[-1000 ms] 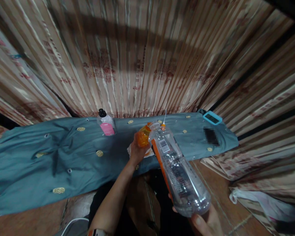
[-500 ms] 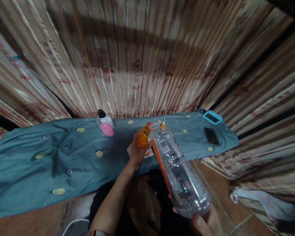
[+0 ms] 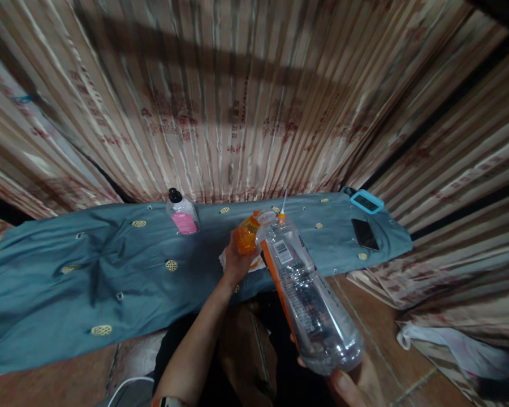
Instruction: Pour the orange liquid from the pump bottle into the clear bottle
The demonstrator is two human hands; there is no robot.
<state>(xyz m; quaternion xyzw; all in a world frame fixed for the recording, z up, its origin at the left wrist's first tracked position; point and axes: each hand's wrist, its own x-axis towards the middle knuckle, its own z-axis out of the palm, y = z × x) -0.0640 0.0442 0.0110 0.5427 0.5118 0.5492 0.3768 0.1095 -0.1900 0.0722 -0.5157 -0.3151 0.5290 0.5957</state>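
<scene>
My right hand (image 3: 356, 381) grips the base of a large clear plastic bottle (image 3: 307, 297) with an orange label. The bottle is tipped forward, its mouth against a small orange bottle (image 3: 248, 233). My left hand (image 3: 236, 261) holds that small orange bottle just above the blue-green cloth (image 3: 89, 277). A white tissue or paper (image 3: 225, 261) lies under my left hand. A thin white tube with an orange collar (image 3: 283, 209) sticks up just behind the two bottle mouths.
A small clear bottle with a pink label and black cap (image 3: 182, 213) stands at the back of the cloth. A dark phone (image 3: 365, 234) and a teal-framed device (image 3: 366, 202) lie at the cloth's right end. Striped curtains (image 3: 246, 102) hang behind. A white bag (image 3: 449, 347) lies lower right.
</scene>
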